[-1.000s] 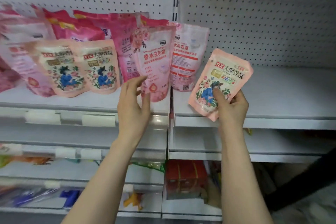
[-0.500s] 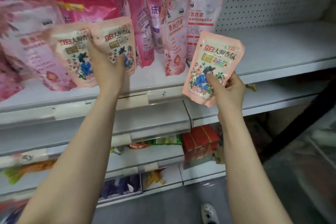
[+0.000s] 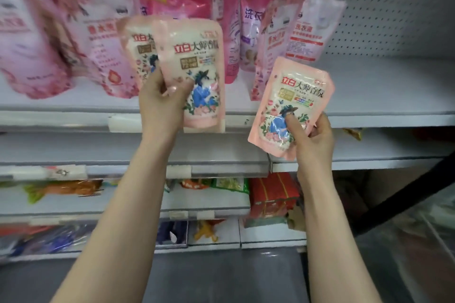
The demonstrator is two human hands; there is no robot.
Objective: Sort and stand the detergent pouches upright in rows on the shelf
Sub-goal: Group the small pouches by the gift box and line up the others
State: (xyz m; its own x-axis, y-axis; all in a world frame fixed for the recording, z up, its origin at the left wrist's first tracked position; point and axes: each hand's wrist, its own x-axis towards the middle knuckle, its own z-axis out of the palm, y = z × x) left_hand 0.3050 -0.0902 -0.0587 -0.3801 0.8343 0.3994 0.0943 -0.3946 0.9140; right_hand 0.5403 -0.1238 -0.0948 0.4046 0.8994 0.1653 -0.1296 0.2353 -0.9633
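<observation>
The left hand (image 3: 162,103) pinches a pair of pouches (image 3: 197,56) low on one side and the right hand (image 3: 312,138) grips a third pouch (image 3: 295,96) by its bottom corner, all held just in front of the shelf (image 3: 381,86) — soft, glossy, probably sloshy bags, likely best gripped low and set down on their flat bases.
</observation>
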